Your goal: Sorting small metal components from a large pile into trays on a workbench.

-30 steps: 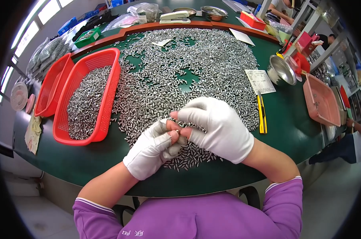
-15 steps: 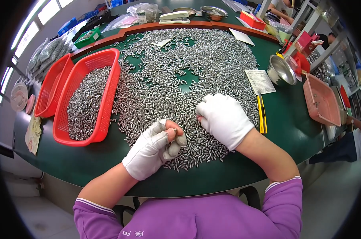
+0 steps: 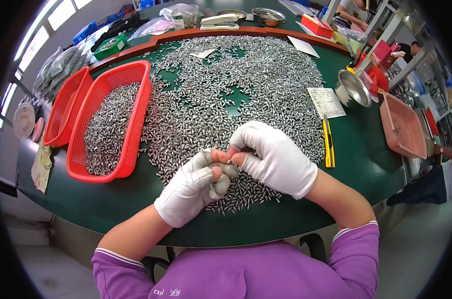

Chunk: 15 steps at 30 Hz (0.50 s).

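Observation:
A wide spread of small silvery, bullet-shaped metal parts [image 3: 266, 84] covers the green table. Over its near edge my left hand [image 3: 196, 180], in a white glove with bare thumb and index tips, is curled closed; whatever lies inside the fingers is hidden. My right hand [image 3: 275, 158], gloved in white with bare thumb and index tips too, pinches a small metal part [image 3: 229, 161], mostly covered by the fingertips. Both hands' fingertips meet, or nearly meet, at this part.
Left of the spread stands a red perforated basket [image 3: 145, 99] holding more parts, beside another red basket [image 3: 61, 117]. To the right lie a yellow utility knife [image 3: 328, 144], a printed paper sheet [image 3: 326, 102], a metal bowl [image 3: 353, 88] and a pink tray [image 3: 403, 124]. A wooden rim [image 3: 186, 34] edges the back.
My right hand has come left from the spread to my left fingertips, a small part in its pinch. My left thumb and index finger have moved apart a little.

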{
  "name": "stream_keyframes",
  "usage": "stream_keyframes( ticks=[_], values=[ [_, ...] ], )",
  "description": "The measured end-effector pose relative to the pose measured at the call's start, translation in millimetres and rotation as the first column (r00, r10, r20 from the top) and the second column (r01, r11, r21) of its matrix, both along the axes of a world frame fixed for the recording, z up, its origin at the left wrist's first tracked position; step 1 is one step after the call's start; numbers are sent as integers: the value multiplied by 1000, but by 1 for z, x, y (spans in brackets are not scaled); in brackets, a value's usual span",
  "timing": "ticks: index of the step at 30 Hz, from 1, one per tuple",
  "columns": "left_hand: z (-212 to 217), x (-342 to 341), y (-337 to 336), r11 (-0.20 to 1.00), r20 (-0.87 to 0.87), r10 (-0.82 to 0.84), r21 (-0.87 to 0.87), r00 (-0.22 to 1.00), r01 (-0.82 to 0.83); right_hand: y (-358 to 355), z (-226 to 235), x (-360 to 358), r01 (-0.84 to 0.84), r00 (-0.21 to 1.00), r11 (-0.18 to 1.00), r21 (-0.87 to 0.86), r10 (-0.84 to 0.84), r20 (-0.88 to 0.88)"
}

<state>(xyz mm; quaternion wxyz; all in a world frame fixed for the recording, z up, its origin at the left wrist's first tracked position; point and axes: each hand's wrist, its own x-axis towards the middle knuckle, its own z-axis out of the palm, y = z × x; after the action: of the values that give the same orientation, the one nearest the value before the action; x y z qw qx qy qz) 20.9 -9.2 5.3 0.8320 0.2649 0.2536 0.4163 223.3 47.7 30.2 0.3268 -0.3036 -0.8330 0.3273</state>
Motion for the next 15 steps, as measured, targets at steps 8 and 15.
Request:
stream_keyframes(
  ticks=[8, 15],
  values=[
    [-5, -2, 1, 999, -63, -48, 10, 997, 49, 0, 1, 0, 21, 997, 961, 274, -40, 63],
    [2, 4, -1, 999, -127, 38, -6, 991, -39, 11, -19, 10, 61, 839, 916, 397, -262, 476]
  ],
)
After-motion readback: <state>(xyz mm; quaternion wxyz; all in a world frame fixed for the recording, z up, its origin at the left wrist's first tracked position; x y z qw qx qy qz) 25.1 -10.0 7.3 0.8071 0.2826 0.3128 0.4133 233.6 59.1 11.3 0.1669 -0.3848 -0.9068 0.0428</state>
